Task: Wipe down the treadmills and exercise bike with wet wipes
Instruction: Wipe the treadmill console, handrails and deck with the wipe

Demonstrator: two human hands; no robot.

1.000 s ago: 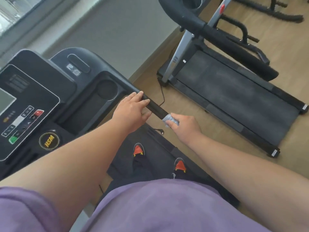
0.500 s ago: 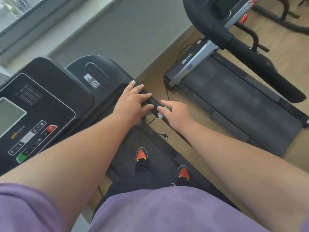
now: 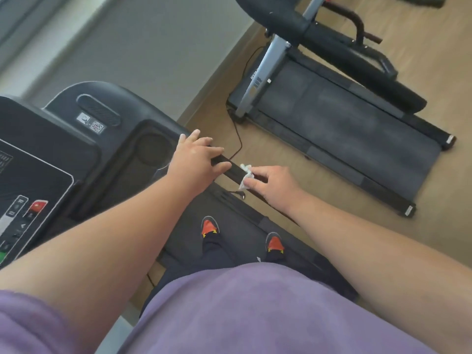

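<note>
On handrail (image 3: 231,172), wet wipe (image 3: 245,176) newly exposed

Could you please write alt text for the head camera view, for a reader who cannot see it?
A person standing on a treadmill wipes its black right handrail with a white wet wipe pinched in the right hand, while the left hand rests on the rail nearer the console. A second treadmill stands on the wooden floor alongside.
</note>
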